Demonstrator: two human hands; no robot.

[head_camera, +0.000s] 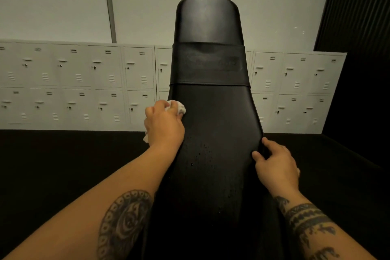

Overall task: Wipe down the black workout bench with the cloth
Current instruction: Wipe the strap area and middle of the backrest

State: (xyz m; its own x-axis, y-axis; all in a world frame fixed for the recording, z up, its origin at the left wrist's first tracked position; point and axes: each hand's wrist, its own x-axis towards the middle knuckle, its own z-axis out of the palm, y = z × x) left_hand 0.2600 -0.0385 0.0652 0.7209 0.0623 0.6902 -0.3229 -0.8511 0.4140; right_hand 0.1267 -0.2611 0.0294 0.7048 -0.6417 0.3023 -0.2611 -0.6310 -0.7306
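Observation:
The black workout bench (213,116) stretches away from me up the middle of the view, its padded back raised toward the wall. Small drops of liquid dot the pad near its middle. My left hand (163,124) is closed on a crumpled white cloth (179,107) and presses it against the bench's left edge. A corner of the cloth hangs out below the wrist. My right hand (275,163) rests on the bench's right edge, fingers curled over the rim, holding the pad.
A low bank of pale grey lockers (73,84) runs along the far wall on both sides of the bench. The floor (63,158) is black. A dark ribbed panel (358,6) stands at the upper right.

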